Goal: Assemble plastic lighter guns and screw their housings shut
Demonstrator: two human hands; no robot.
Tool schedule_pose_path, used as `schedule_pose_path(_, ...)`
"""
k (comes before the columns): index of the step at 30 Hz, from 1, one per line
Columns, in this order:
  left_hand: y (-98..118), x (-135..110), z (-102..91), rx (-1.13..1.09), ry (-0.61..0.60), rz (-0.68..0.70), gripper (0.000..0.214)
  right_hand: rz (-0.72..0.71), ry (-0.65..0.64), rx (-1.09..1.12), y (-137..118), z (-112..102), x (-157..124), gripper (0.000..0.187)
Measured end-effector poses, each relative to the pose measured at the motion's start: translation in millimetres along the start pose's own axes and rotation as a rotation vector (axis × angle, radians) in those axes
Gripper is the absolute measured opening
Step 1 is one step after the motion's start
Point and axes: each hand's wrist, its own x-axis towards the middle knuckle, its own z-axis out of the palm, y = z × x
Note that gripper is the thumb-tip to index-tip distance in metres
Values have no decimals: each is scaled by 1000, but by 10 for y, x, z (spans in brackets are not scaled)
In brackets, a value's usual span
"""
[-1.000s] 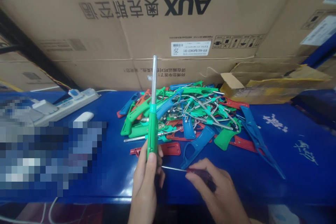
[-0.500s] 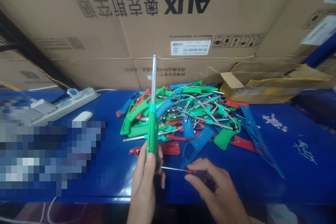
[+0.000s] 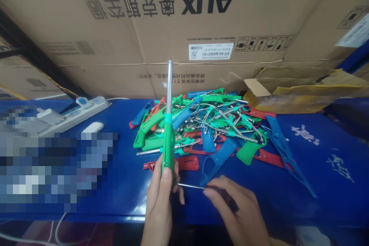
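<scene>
Upright in my left hand [image 3: 163,194] is a green gas lighter [image 3: 168,144] with a long metal tube pointing up. My left fingers wrap round its lower handle, the thumb lying along the near side. My right hand [image 3: 235,203] is closed on a screwdriver [image 3: 191,186]; its thin metal shaft points left and its tip meets the right side of the green handle. Most of the screwdriver's handle is hidden by my fingers. Behind both hands lies a heap of lighter parts [image 3: 215,115]: green, blue and red handle shells, metal tubes and white wires.
A white power strip [image 3: 86,110] with plugs and a small white object [image 3: 92,127] lie at left. An opened carton [image 3: 291,100] stands at the back right. A large cardboard box [image 3: 161,38] walls off the back of the blue table [image 3: 325,153].
My right fingers have shifted slightly on the screwdriver, so less of its dark red handle shows. The lighter stays upright in my left hand. The whole view has shifted a little.
</scene>
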Motion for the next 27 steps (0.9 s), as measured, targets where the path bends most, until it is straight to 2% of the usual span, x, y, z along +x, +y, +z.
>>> schedule_pose_path(5, -1, 5, -3, -1, -39, 14, 48, -118, 15, 39, 51, 7, 7, 8)
schedule_pose_path(8, 17, 12, 1, 2, -71, 30, 40, -129, -7, 103, 70, -1, 20, 5)
schedule_pose_path(12, 24, 23, -9, 43, -91, 48, 39, -105, 32, 109, 87, 14, 21, 3)
schedule_pose_path(16, 9, 23, -31, 27, -90, 56, 43, -88, 55, 22, 100, 32, -11, 5)
schedule_pose_path(22, -2, 20, -49, 17, -108, 31, 45, -109, 52, -87, 67, 13, -26, 18)
schedule_pose_path(25, 0, 19, -52, 19, -131, 12, 39, -153, 40, -101, 23, 3, 10, 26)
schedule_pose_path(27, 6, 18, -52, 9, -139, 5, 37, -174, 39, -98, 14, -3, 28, 24)
